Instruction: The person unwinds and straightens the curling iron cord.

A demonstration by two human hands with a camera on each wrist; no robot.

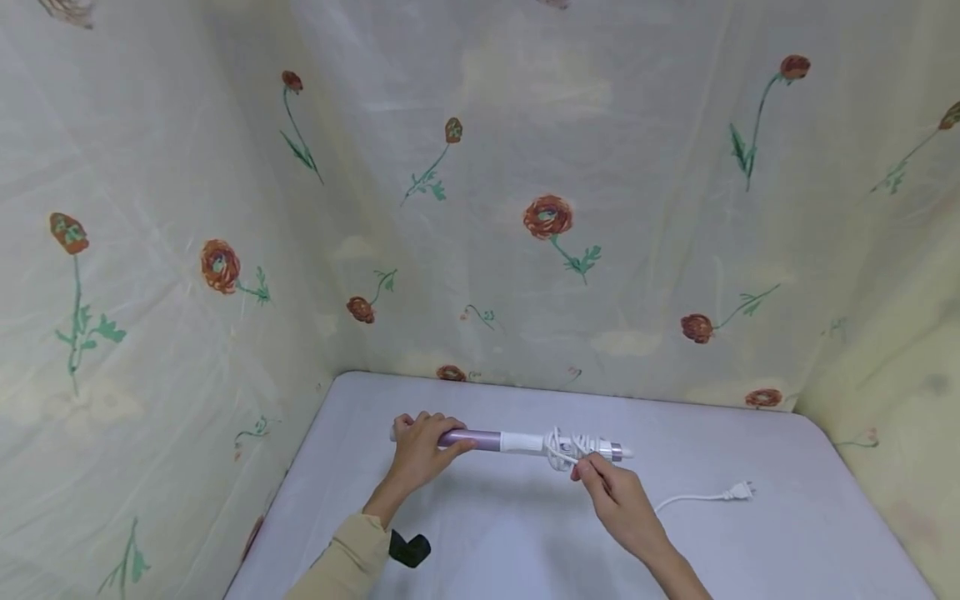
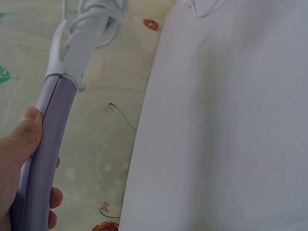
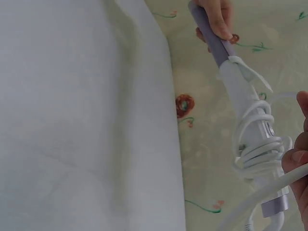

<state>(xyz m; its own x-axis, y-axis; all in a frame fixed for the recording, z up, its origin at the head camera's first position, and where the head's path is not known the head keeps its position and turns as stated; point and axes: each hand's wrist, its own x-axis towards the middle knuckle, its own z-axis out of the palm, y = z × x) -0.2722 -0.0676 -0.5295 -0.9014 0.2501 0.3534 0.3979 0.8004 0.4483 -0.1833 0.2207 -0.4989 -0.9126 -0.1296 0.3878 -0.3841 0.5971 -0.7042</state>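
Note:
A curling iron [image 1: 521, 442] with a purple barrel and white handle is held crosswise above the table. My left hand [image 1: 422, 450] grips the barrel, thumb along one side and fingers round the other, as the left wrist view shows. White cord [image 3: 260, 154] is wound in several loose loops about the handle. At the handle end my right hand [image 1: 621, 504] pinches a length of this cord. Only part of the right hand's fingers [image 3: 296, 156] shows in the right wrist view. The cord's white plug [image 1: 741, 492] is off to the right, over the table.
A white-covered table [image 1: 510, 533] spreads below the hands. Flower-printed curtains [image 1: 480, 250] enclose its back and sides. A small black object [image 1: 409, 550] is beside the left sleeve [image 1: 348, 546]; what it is I cannot tell.

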